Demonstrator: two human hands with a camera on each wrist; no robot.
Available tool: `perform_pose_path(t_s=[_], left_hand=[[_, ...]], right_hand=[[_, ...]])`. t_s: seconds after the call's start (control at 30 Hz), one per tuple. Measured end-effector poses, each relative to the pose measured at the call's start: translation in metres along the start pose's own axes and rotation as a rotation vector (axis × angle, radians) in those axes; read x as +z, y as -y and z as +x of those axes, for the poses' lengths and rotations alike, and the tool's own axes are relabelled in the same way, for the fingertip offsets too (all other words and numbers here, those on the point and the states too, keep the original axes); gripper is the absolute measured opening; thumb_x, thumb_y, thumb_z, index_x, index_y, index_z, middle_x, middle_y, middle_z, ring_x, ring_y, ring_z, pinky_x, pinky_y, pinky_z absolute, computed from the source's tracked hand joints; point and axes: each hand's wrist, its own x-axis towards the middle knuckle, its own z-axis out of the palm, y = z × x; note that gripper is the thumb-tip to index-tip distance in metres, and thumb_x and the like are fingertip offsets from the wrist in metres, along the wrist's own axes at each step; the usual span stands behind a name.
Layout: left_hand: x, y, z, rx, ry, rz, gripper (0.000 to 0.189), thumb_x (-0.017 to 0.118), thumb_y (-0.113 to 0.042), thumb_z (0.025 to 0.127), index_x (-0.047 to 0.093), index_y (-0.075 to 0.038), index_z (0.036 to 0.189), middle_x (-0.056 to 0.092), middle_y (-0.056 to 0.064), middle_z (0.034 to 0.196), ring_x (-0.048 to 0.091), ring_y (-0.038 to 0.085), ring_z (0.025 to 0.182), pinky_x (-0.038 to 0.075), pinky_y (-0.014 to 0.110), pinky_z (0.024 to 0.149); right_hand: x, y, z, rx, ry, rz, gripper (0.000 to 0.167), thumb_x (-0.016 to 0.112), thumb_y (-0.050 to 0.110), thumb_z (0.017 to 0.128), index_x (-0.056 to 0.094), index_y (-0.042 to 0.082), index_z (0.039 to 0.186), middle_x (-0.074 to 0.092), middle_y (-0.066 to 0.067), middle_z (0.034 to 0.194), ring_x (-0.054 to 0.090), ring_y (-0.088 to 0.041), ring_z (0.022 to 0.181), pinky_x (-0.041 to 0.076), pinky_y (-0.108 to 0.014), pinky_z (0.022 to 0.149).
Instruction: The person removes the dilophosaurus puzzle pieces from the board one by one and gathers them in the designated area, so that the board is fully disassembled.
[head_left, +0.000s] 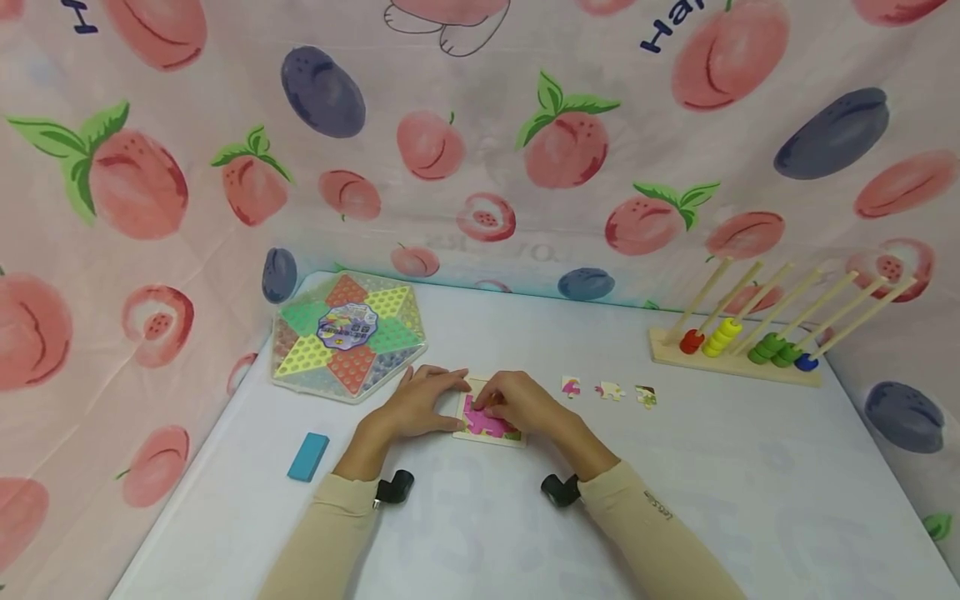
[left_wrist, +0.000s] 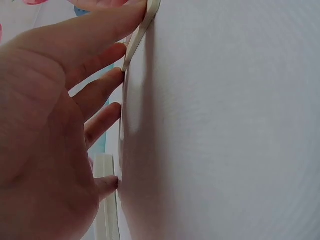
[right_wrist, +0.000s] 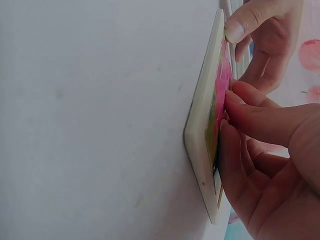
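Note:
A small jigsaw puzzle in a light wooden tray [head_left: 487,442] lies on the white table, its fitted pieces [head_left: 487,423] forming a pink picture with green bits. My left hand [head_left: 423,402] steadies the tray's left side, thumb on the rim [left_wrist: 150,12] and fingers stretched along the far corner. From the right, my right hand [head_left: 525,404] bends over the puzzle. Its thumb and fingertips [right_wrist: 235,100] pinch at a pink piece right at the picture's surface; those fingers hide most of it. Three loose puzzle pieces [head_left: 611,391] lie in a row to the right.
Behind my left hand lies a hexagonal Chinese checkers board [head_left: 348,337]. A blue block [head_left: 308,457] is at the left. At the back right stands a wooden bead counter [head_left: 735,358] with upright rods. A fruit-print curtain [head_left: 480,183] hangs behind the table.

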Motion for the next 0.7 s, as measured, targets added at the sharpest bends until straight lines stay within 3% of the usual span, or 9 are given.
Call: perform_pose_path(t_s=[0.5,0.7], left_hand=[[0.0006,-0.0004,0.0004,0.012,-0.004,0.011,0.056,0.083,-0.03,0.084,0.063,-0.022,0.136,0.053,-0.002,0.156,0.041,0.027,0.145,0.006,0.074,0.124],[0.0005,0.0003,0.0006,0.017,-0.002,0.009,0.059,0.083,-0.03,0.084,0.062,-0.021,0.138,0.056,-0.003,0.153,0.041,0.027,0.145,0.005,0.074,0.124]], right_hand=[[0.0003,0.0022,-0.0006,-0.038,-0.054,-0.048,0.01,0.079,0.009,0.087,0.082,0.014,0.095,0.074,0.001,0.094,0.065,-0.015,0.097,0.058,-0.034,0.092],[-0.0004,-0.0002,-0.0048,-0.048,-0.075,0.02,0.01,0.079,0.009,0.087,0.082,0.013,0.096,0.074,-0.001,0.098,0.067,-0.015,0.096,0.06,-0.029,0.089]])
